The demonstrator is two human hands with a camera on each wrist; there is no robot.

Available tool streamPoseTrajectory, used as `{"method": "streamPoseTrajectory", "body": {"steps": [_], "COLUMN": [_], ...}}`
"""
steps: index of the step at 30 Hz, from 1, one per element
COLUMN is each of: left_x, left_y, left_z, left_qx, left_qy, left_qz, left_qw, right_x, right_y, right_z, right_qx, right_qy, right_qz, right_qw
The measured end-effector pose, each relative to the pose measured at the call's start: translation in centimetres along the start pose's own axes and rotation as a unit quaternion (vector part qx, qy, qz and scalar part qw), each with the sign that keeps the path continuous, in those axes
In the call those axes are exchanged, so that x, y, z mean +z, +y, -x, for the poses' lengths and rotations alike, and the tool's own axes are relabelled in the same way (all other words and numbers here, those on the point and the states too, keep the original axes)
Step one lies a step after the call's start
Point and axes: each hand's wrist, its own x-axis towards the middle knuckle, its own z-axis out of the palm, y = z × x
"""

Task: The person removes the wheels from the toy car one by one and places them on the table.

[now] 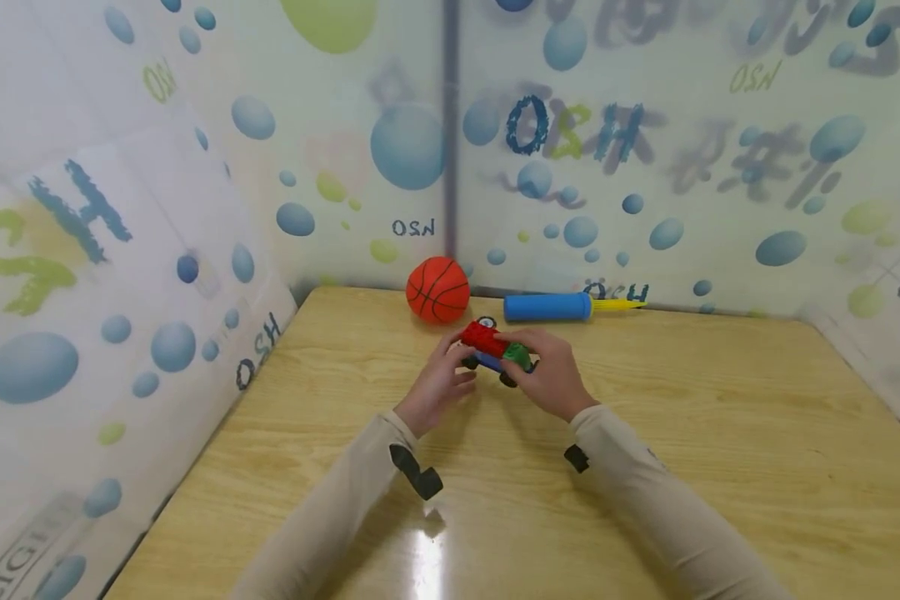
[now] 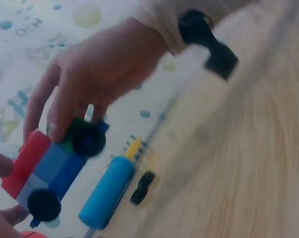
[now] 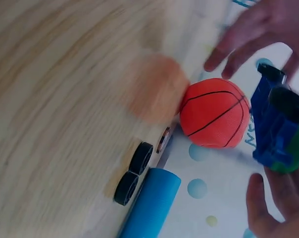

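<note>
Both hands hold a toy car [image 1: 487, 360] of building blocks above the table, with a red block [image 2: 24, 161] on top, a blue base [image 2: 55, 166], a green block [image 1: 517, 356] at one end and black wheels. My left hand [image 1: 437, 385] pinches the red end, its fingers at the edge of the left wrist view. From the other side my right hand [image 1: 551, 375] grips the green end with thumb and fingers. In the right wrist view the car's blue underside faces the camera, and part of the car is cut off by the frame.
At the table's back edge sits a red basketball [image 1: 438, 290] with black lines. To its right lies a blue hand pump [image 1: 547, 307] with a yellow nozzle [image 1: 617, 305]. Loose black wheels [image 3: 141, 157] are near the pump. Printed sheets [image 1: 345, 167] wall the wooden table [image 1: 720, 417].
</note>
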Motion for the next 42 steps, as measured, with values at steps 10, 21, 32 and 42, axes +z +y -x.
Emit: {"method": "streamPoseTrajectory", "body": {"steps": [10, 21, 32, 42], "left_x": [-2.1, -2.0, -1.7, -2.0], "left_y": [1.0, 2.7, 3.9, 3.0], "left_z": [-0.5, -1.6, -1.7, -1.9], "left_qx": [0.272, 0.257, 0.185, 0.165], "left_qy": [-0.051, -0.209, -0.272, -0.282], "left_qz": [-0.365, -0.489, -0.53, -0.488], "left_qw": [0.8892, 0.8069, 0.7816, 0.8096], "right_x": [-2.0, -2.9, -2.6, -3.0], "right_y": [0.6, 0.6, 0.3, 0.2], "right_z": [-0.7, -1.2, -1.4, -1.0], "right_qx": [0.143, 0.193, 0.209, 0.207], "right_qy": [-0.112, -0.197, -0.217, -0.214], "right_qz": [-0.154, -0.251, -0.279, -0.255], "right_qw": [0.971, 0.928, 0.912, 0.92]}}
